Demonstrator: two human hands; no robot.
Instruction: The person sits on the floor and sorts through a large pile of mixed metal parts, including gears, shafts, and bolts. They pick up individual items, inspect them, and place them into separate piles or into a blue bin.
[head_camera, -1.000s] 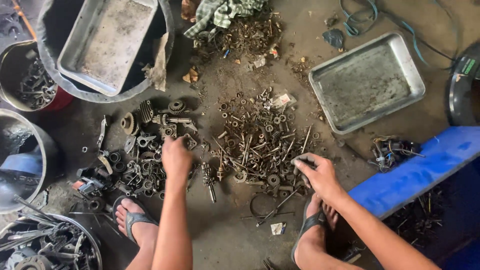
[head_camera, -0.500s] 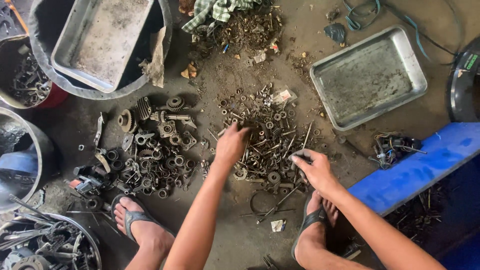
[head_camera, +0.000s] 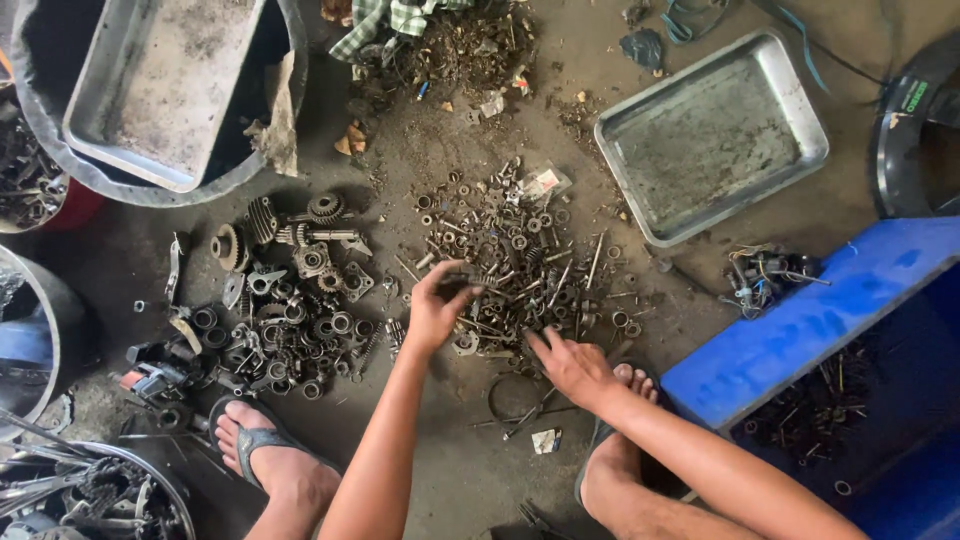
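Note:
A pile of small bolts, nuts and washers (head_camera: 520, 245) lies on the dirty floor in front of me. My left hand (head_camera: 435, 305) is at the pile's left edge, its fingertips pinched on a small dark metal part (head_camera: 458, 285). My right hand (head_camera: 572, 365) rests at the pile's near edge, fingers spread and touching loose pieces. To the left lies a second heap of gears, sprockets and bearings (head_camera: 290, 295), a short way from my left hand.
An empty metal tray (head_camera: 710, 135) sits at the upper right. Another tray (head_camera: 160, 85) rests in a round tub at the upper left. A blue bench (head_camera: 800, 335) stands on the right, a wire bundle (head_camera: 765, 275) beside it. Buckets of scrap (head_camera: 100, 495) stand left. My sandalled feet (head_camera: 265, 455) are near.
My left hand moved from the gear heap right to the bolt pile and closed on a small part. My right hand slid left and nearer, fingers spreading on the pile.

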